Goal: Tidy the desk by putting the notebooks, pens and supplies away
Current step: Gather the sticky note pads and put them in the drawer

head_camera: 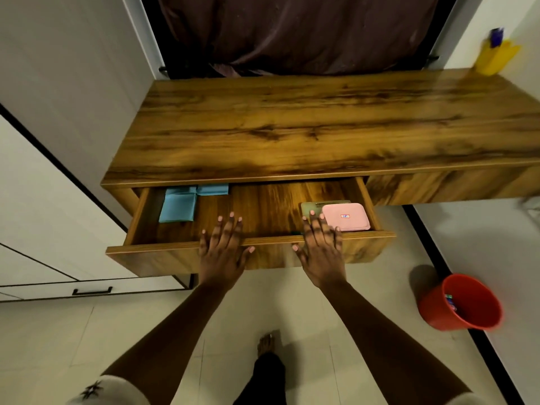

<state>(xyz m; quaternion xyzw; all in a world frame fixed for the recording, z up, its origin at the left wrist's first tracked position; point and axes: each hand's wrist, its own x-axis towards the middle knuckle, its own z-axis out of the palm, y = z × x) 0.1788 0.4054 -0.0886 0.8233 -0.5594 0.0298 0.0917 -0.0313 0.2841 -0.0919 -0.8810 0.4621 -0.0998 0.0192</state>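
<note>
Hands spread flat, gripping nothing: my left hand (222, 249) and right hand (321, 249) rest on the front rim of the open drawer (163, 247), centre frame; pink pouch (346, 216) at its right end, blue sheets (178, 207) left.

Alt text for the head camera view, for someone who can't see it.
A person's left hand and right hand lie flat on the front edge of an open desk drawer. Inside, blue folded pieces lie at left, a pink case on a greenish book at right. A red bucket stands on the floor.
</note>
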